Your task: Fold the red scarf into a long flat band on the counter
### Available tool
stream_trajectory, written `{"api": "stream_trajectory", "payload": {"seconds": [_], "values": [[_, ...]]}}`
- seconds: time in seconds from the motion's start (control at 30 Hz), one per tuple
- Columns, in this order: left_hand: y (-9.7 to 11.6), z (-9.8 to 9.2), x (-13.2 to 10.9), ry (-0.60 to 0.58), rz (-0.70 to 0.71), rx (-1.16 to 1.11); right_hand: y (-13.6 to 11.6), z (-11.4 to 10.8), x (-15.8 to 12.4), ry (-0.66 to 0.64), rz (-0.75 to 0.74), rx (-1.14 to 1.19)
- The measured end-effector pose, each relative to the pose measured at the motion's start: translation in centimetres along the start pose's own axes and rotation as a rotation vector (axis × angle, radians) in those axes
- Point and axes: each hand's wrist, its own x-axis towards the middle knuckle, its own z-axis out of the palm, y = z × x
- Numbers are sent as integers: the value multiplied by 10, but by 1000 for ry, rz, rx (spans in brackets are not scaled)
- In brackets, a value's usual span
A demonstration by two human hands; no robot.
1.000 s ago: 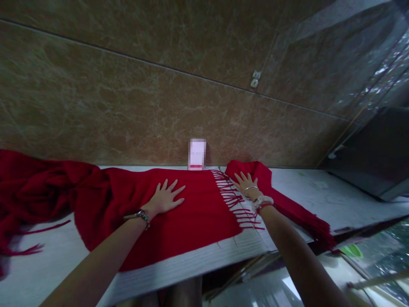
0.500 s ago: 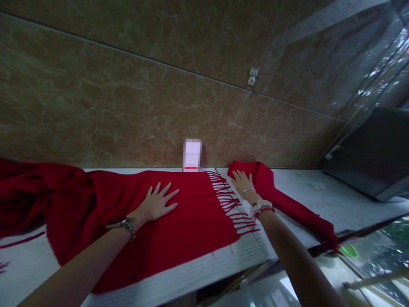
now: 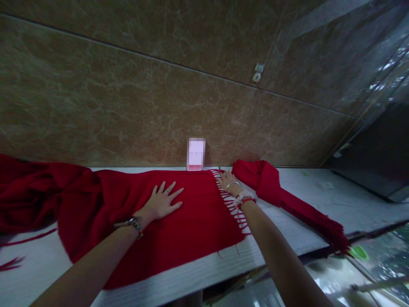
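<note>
**Right hand (image 3: 230, 184) jumps across to the fringe (image 3: 226, 199)!**

And there's the switch! Half a second ago that right hand lay against the folded red bundle (image 3: 267, 183); now it has come off it and over to the fringe, at the wall-side end. That puts all 2 hands on the same piece, the red scarf (image 3: 201, 221), laid flat along the white table (image 3: 179, 276) with its left part bunched in folds.

The left hand (image 3: 161, 205) hasn't budged from the scarf: palm down, fingers fanned wide, gripping nothing. The right hand's fingers are stretched out over the strands; whether any strand is pinched beneath them, I can't tell. The bundle now lies just beside that hand, untouched, its tasselled end reaching the table's front edge.

Any writing? Nothing readable! The pale upright card (image 3: 196, 152) against the brown wall (image 3: 128, 123) is pixelated, a pinkish band along its foot, and no brand shows on scarf or bundle.
</note>
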Motion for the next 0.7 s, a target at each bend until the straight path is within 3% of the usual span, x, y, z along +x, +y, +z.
{"api": "stream_trajectory", "payload": {"seconds": [0.23, 0.5, 0.7], "values": [[1, -1, -1, 4, 9, -9, -43, -3, 15, 13, -81, 40], [5, -7, -5, -27, 7, 28, -18, -13, 24, -75, 44, 24], [3, -4, -4, -12, 8, 20, -46, -7, 36, -60, 28, 50]]}}
